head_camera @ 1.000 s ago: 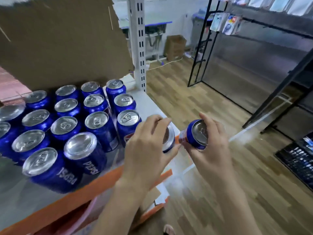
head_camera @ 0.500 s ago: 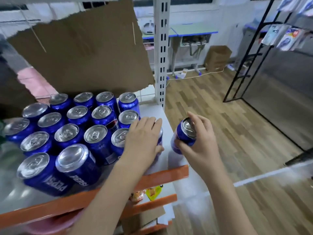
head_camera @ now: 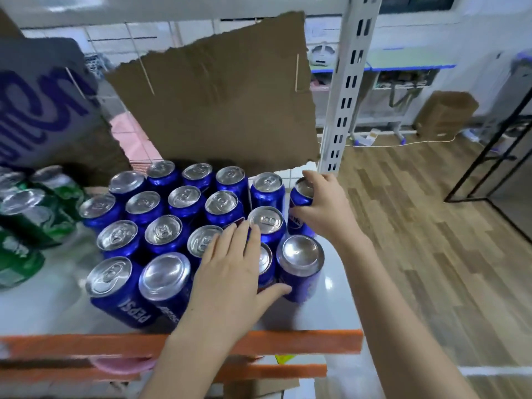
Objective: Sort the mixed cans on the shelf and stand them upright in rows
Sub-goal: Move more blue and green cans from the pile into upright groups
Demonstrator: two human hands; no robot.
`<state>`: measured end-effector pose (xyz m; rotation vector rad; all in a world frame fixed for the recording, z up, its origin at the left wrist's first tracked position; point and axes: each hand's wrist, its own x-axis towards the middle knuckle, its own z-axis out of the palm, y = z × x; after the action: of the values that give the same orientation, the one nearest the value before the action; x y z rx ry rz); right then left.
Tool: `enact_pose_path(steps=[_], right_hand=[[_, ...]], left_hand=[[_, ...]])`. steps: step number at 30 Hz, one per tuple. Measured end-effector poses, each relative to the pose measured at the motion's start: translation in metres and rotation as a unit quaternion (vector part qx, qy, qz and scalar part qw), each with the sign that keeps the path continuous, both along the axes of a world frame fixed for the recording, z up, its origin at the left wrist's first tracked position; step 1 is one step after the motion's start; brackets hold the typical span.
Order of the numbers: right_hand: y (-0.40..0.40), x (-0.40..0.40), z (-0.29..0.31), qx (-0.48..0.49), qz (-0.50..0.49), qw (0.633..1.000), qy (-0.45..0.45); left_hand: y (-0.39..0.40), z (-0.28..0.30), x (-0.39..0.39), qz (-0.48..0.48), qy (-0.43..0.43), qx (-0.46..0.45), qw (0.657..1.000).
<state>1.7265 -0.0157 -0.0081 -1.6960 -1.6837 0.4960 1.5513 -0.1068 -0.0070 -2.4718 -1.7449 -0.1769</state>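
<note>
Shelf point(head_camera: 331, 318) carries blue cans point(head_camera: 161, 231) upright in rows; green cans point(head_camera: 31, 214) at 9 o'clock. My left hand point(head_camera: 230, 272) lies flat, fingers straight, across front-row tops. My right hand point(head_camera: 325, 205) grips one blue can point(head_camera: 300, 197) at the block's 2 o'clock corner.

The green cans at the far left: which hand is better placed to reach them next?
Probably the left hand: it lies flat on blue cans, nearer the green cans. The right hand grips a can at the right end.

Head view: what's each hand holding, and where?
Right hand grips a blue can around its upper side. Left hand lies flat on can tops, gripping nothing.
</note>
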Motion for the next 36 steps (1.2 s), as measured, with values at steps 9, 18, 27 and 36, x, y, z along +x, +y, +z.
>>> enact_pose_path(steps=[9, 18, 27, 36], right_hand=[[0.001, -0.023, 0.019, -0.033, 0.025, 0.995, -0.093], [-0.081, -0.090, 0.018, 0.161, -0.023, 0.977, -0.140], [-0.188, -0.262, -0.042, 0.154, 0.026, 0.976, -0.149], [-0.256, -0.474, -0.071, 0.045, 0.183, 0.949, -0.251]], left_hand=[[-0.008, 0.012, -0.011, 0.026, -0.034, -0.056, 0.997], [-0.036, 0.029, -0.073, 0.036, -0.063, -0.005, 0.997], [-0.126, -0.014, -0.264, 0.162, -0.031, 0.003, 0.986], [-0.246, -0.036, -0.471, 0.345, -0.092, -0.037, 0.933]])
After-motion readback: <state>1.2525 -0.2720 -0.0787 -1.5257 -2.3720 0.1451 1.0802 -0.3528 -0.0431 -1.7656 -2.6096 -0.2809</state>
